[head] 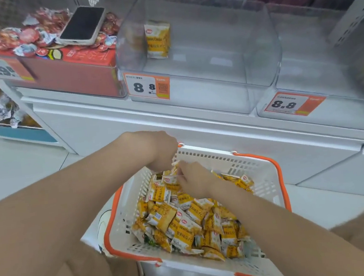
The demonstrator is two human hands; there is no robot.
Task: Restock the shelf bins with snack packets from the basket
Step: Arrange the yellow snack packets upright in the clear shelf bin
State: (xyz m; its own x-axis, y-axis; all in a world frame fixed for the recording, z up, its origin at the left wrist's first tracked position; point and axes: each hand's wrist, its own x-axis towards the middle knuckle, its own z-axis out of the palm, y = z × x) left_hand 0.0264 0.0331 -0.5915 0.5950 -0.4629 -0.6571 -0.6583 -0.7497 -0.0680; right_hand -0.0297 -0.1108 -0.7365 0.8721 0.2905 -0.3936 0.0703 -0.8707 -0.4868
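A white basket [257, 174] with orange rim sits on the floor, holding several yellow snack packets [181, 224]. My left hand [159, 149] reaches over the basket's far left corner, its fingers curled round packets at the top of the pile. My right hand [195, 179] lies on the pile just beside it, fingers pinching the same cluster of packets. Above, a clear shelf bin [214, 75] with an "8.8" price tag holds one yellow packet [157, 39] leaning against its left wall.
A second clear bin [329, 89] stands to the right. At the left, a red bin [74, 73] is heaped with red packets, and a phone [83, 25] lies on top. A blue bin [14, 132] sits lower left. White floor tiles surround the basket.
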